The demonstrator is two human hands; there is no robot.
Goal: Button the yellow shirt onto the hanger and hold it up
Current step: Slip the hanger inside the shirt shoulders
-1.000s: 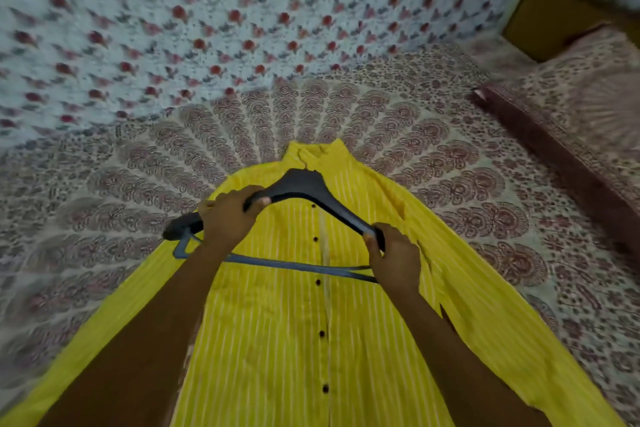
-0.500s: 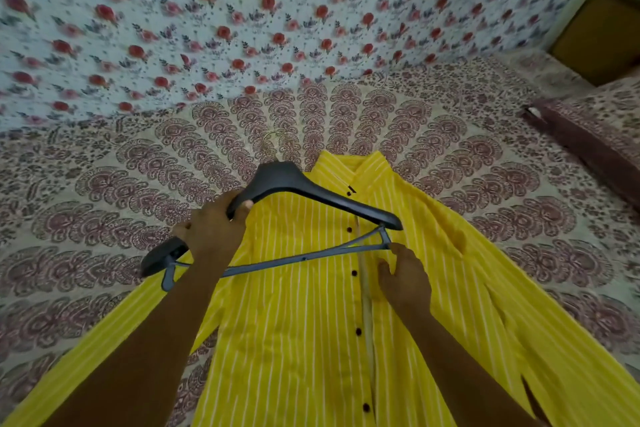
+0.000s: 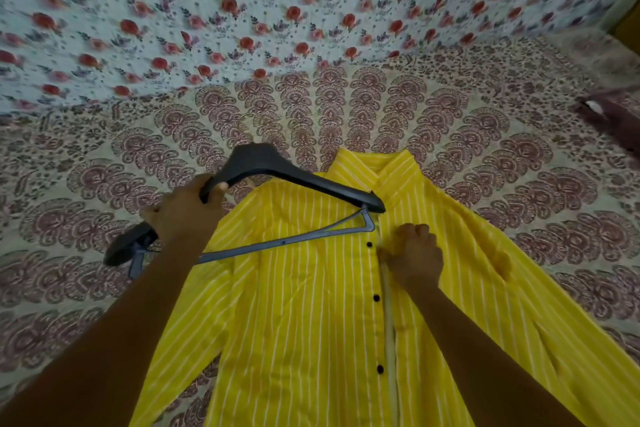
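Head view: left hand grips hanger.

Bed cover: maroon paisley fan print. Floral sheet, red roses, at 12 o'clock. Maroon cushion at 3 o'clock.

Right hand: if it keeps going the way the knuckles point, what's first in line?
Probably the black hanger: its near arm tip sits just beyond the right hand, which rests on the yellow shirt at the placket. Height above the cloth is unclear, so it might pass beneath toward the collar.
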